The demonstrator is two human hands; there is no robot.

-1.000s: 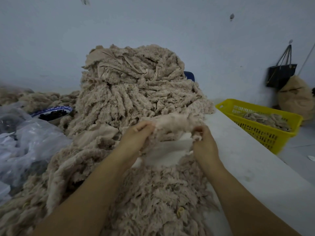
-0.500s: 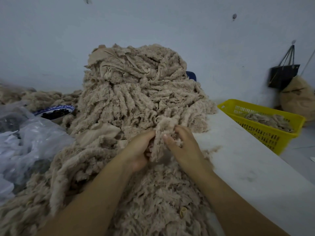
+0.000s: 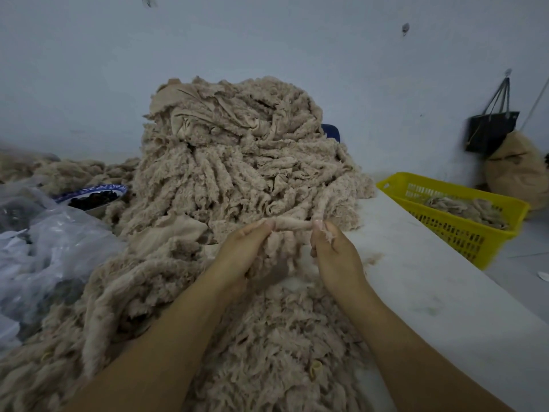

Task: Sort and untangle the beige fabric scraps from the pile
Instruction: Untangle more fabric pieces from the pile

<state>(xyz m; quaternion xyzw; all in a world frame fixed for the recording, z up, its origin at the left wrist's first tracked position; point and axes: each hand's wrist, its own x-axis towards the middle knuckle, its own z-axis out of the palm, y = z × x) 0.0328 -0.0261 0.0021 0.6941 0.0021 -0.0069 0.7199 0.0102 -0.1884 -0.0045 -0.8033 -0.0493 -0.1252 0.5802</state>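
A tall pile of beige fuzzy fabric scraps rises at the back of the white table. More scraps lie spread under my forearms. Between my hands stretches one beige fabric scrap, rolled into a thin strip, with its fringe hanging below. My left hand pinches its left end. My right hand pinches its right end, and from there the scrap runs up into the pile.
A yellow plastic basket holding a few scraps sits off the table's right edge. Clear plastic bags lie at the left, behind them a blue-rimmed bowl of dark pieces. A black bag hangs on the wall above a tan sack.
My hands were close together on a bunched scrap half a second ago. Now they have drawn apart and the scrap is pulled out into a horizontal strip.
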